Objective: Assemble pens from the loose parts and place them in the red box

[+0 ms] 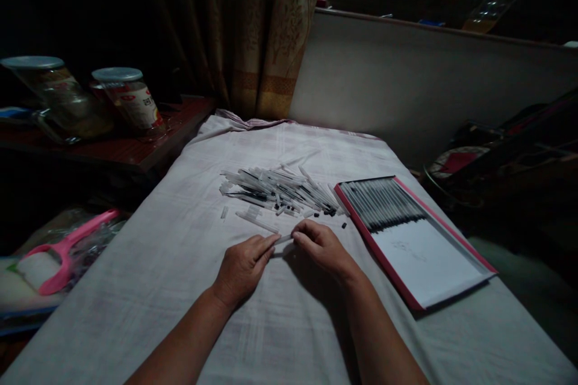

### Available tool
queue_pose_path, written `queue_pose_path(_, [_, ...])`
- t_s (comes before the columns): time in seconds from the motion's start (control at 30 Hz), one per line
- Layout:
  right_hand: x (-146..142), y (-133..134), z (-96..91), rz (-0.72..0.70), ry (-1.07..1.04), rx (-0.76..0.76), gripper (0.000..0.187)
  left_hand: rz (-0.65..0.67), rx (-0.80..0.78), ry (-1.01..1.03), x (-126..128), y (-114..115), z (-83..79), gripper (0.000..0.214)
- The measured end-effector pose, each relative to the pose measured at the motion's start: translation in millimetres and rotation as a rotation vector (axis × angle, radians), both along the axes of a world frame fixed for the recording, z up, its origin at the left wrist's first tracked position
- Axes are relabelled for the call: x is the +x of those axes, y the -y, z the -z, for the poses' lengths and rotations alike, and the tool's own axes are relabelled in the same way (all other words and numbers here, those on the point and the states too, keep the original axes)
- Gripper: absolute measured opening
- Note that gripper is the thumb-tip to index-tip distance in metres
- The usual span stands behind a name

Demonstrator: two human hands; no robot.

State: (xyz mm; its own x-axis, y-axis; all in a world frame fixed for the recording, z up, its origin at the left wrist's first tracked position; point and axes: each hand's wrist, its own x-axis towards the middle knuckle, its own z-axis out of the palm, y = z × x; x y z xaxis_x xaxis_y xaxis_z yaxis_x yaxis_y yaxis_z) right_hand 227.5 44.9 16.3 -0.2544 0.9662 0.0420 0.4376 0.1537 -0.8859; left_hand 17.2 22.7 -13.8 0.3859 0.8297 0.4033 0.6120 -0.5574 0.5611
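Note:
Between my two hands is a thin translucent pen (284,239), held over the white cloth. My left hand (244,263) is closed around its left part, thumb and forefinger pinching it. The fingertips of my right hand (321,246) pinch its right end; what else they may hold there is hidden. Just beyond my hands lies a loose heap of clear pen barrels and dark refills (275,186), with small black caps (332,212) along its near edge. One loose barrel (256,222) points toward my left hand.
To the right, an open red-edged box (397,286) holds a row of finished-looking pens (383,201) in its far half. Jars (130,99) and a glass mug (74,117) stand on a dark red table at left. A pink-handled tool (67,246) lies below it. A curtain (266,30) hangs behind.

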Motion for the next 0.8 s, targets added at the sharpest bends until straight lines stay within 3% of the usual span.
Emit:
queue_pose_path(0.1, [-2,-1,2.5,0.031,0.115,0.024,0.036,0.004,-0.008,0.005,0,0,0.6,0.03])
queue_pose_path(0.33, [-1,2,-1.2,-0.049,0.008,0.03,0.017,-0.01,-0.058,0.016,0,0,0.7,0.031])
queue_pose_path(0.5, [-3,3,3.7,0.046,0.13,0.04,0.035,0.001,-0.062,0.017,-1,0,1.8,0.032])
queue_pose_path(0.73, [0,14,6.9,0.04,0.022,0.081,0.017,0.015,-0.042,0.003,0,0,1.0,0.031])
queue_pose_path(0.8, [-1,17,6.7,0.078,0.057,0.094,0.024,0.032,-0.024,-0.017,0,1,-0.3,0.031])
